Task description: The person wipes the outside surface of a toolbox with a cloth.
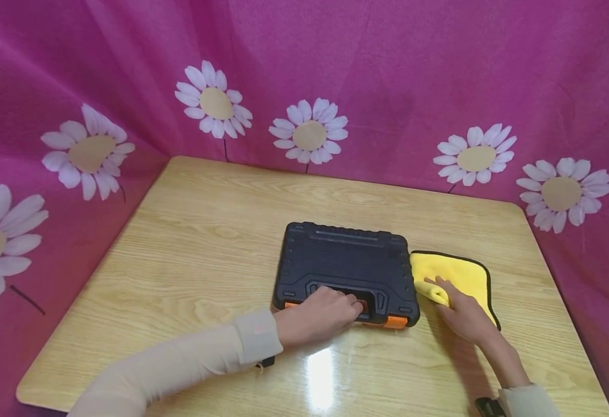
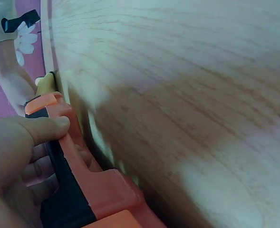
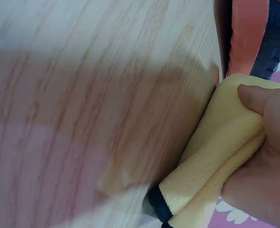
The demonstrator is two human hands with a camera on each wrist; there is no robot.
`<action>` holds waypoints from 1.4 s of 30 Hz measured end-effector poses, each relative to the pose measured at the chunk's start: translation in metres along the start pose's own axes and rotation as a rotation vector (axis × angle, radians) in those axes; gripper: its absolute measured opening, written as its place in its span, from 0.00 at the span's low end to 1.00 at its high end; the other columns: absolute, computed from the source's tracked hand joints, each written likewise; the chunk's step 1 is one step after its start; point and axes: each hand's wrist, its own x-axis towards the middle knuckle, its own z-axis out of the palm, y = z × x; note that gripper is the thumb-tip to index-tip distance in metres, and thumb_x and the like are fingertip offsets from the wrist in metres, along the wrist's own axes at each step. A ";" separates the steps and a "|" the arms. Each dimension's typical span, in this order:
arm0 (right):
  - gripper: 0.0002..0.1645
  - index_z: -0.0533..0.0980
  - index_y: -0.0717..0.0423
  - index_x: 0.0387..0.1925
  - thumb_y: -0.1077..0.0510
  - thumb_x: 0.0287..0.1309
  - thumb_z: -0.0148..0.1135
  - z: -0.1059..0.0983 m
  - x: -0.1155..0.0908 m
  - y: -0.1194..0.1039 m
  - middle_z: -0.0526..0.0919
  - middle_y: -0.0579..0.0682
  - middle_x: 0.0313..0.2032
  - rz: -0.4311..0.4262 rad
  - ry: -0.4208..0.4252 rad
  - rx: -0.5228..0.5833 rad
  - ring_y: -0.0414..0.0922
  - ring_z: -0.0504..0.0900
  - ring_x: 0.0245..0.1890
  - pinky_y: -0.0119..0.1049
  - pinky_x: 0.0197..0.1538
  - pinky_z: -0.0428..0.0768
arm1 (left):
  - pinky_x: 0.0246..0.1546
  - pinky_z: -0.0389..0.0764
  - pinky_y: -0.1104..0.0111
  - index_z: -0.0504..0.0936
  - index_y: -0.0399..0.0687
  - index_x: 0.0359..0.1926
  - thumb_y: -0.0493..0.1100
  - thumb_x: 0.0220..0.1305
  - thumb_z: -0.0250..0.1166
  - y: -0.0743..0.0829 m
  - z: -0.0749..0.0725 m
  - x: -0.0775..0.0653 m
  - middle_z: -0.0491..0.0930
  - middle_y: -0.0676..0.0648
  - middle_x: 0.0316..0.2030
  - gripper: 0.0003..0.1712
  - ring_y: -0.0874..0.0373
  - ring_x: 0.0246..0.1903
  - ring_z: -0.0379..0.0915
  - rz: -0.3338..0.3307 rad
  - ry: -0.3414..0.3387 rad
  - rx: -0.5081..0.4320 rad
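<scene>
A black tool case point(image 1: 343, 255) with orange latches lies flat on the wooden table. My left hand point(image 1: 318, 315) grips it at the handle; in the left wrist view the thumb presses on the orange lower half point(image 2: 109, 185) and the fingers curl through the handle opening. Right beside the case lies a yellow cloth point(image 1: 466, 275) with black edging. My right hand point(image 1: 465, 315) holds its near left part, bunched into a fold. In the right wrist view, the thumb pinches the folded cloth point(image 3: 211, 166), with the other fingers mostly hidden behind it.
The wooden table point(image 1: 205, 231) has rounded corners and extends around the case on all sides. A magenta curtain point(image 1: 387, 58) with large white daisies surrounds its back and sides. Light glares off the tabletop in front of the case.
</scene>
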 end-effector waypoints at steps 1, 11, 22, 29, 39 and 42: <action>0.32 0.63 0.65 0.71 0.66 0.66 0.56 0.000 0.000 0.000 0.61 0.76 0.67 0.000 0.000 0.000 0.76 0.60 0.64 0.71 0.60 0.63 | 0.11 0.62 0.75 0.86 0.52 0.37 0.39 0.72 0.59 0.000 0.001 0.000 0.78 0.56 0.26 0.10 0.68 0.17 0.64 0.000 0.001 -0.009; 0.32 0.65 0.65 0.69 0.68 0.65 0.58 0.001 0.001 0.001 0.62 0.76 0.66 -0.038 0.020 0.004 0.75 0.58 0.66 0.70 0.61 0.62 | 0.10 0.56 0.75 0.87 0.52 0.37 0.38 0.72 0.58 0.001 0.008 -0.003 0.79 0.56 0.26 0.11 0.69 0.16 0.60 0.000 0.010 -0.032; 0.32 0.65 0.66 0.70 0.67 0.66 0.57 0.001 0.000 0.001 0.61 0.77 0.66 -0.038 0.025 0.005 0.76 0.59 0.65 0.70 0.60 0.62 | 0.15 0.66 0.77 0.87 0.51 0.42 0.42 0.71 0.60 -0.001 0.008 -0.007 0.82 0.55 0.31 0.08 0.68 0.21 0.70 -0.009 -0.011 -0.049; 0.32 0.65 0.65 0.70 0.67 0.65 0.55 0.003 -0.002 -0.001 0.61 0.77 0.66 -0.018 0.024 0.014 0.76 0.57 0.66 0.71 0.61 0.61 | 0.30 0.79 0.76 0.85 0.48 0.44 0.43 0.75 0.57 -0.017 0.009 -0.016 0.83 0.53 0.35 0.10 0.64 0.31 0.79 -0.017 0.249 -0.167; 0.34 0.62 0.68 0.71 0.65 0.65 0.56 0.003 0.000 0.000 0.61 0.77 0.66 0.020 0.016 -0.020 0.76 0.58 0.65 0.71 0.60 0.62 | 0.50 0.76 0.58 0.77 0.38 0.59 0.37 0.73 0.56 -0.064 0.010 -0.030 0.75 0.39 0.56 0.17 0.47 0.55 0.70 -0.462 0.553 -0.248; 0.35 0.61 0.70 0.71 0.65 0.65 0.56 0.004 0.001 0.000 0.61 0.78 0.66 0.033 0.015 -0.030 0.76 0.59 0.65 0.71 0.60 0.63 | 0.59 0.68 0.49 0.67 0.37 0.69 0.40 0.73 0.57 -0.072 0.012 -0.035 0.63 0.35 0.67 0.27 0.40 0.65 0.59 -0.608 0.504 -0.338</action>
